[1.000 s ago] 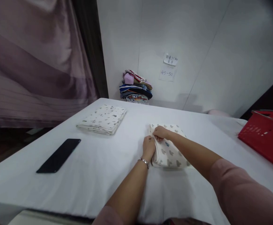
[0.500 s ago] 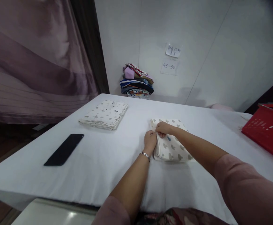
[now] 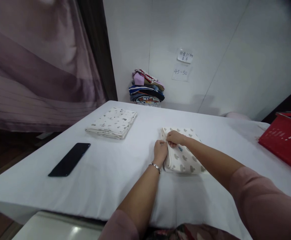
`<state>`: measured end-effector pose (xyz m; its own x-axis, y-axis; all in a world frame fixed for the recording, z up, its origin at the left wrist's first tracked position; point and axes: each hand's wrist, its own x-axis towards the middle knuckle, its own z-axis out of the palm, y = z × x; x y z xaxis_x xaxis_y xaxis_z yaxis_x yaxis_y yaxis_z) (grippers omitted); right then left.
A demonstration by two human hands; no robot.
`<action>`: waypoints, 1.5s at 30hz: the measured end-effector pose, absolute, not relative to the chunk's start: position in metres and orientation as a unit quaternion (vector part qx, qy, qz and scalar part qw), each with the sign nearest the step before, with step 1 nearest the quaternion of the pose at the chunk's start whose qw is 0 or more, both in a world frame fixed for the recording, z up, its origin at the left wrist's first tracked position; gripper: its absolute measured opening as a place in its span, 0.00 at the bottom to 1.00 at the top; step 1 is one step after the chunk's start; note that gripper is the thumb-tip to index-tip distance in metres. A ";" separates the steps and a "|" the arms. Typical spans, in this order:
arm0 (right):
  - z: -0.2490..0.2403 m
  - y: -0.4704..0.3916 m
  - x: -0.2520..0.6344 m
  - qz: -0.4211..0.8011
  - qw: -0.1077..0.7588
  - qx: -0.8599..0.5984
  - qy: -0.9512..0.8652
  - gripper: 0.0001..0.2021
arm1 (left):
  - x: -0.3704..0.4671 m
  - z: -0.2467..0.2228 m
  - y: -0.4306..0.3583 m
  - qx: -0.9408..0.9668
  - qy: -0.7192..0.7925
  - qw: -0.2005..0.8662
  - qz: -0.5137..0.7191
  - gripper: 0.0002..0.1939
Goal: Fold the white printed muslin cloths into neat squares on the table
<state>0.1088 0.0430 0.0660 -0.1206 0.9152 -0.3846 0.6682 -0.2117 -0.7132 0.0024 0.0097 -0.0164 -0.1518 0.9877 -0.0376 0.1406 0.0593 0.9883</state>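
Note:
A folded white cloth with grey-beige prints (image 3: pixel 185 158) lies on the white-covered table, right of the middle. My left hand (image 3: pixel 160 150), with a silver bracelet at the wrist, is closed on the cloth's left edge. Just beside it, my right hand (image 3: pixel 174 138) pinches the same edge from above, its forearm crossing over the cloth. The fingertips of both hands nearly meet, and the bit of fabric between them is too small to make out fully. A second folded cloth with small prints (image 3: pixel 112 123) rests at the back left of the table.
A black phone-like slab (image 3: pixel 69 159) lies on the table (image 3: pixel 105 180) at the left. At the right edge stands a red basket (image 3: pixel 282 143). Behind the table is a pile of folded clothes (image 3: pixel 146 88) against the wall, with two paper notes (image 3: pixel 181 72) above. A patterned curtain hangs at left.

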 end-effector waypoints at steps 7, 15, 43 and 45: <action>0.065 0.040 0.104 0.435 0.160 -0.658 -0.594 0.11 | -0.001 -0.006 0.007 0.483 0.600 0.443 0.459 0.03; 0.064 0.020 0.112 0.484 0.221 -0.628 -0.568 0.07 | -0.003 -0.001 0.005 0.481 0.590 0.450 0.466 0.11; 0.039 -0.057 0.287 0.300 0.342 -0.737 -0.500 0.37 | 0.012 0.003 -0.006 0.477 0.566 0.483 0.468 0.20; 0.053 -0.040 0.310 0.194 0.279 -0.775 -0.534 0.34 | 0.031 0.000 -0.026 0.470 0.531 0.544 0.449 0.26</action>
<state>0.3095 -0.0398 0.0534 0.3550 0.9349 -0.0024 0.7191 -0.2747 -0.6382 0.0305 -0.0256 0.0000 0.0340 0.9871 -0.1562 0.0109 0.1559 0.9877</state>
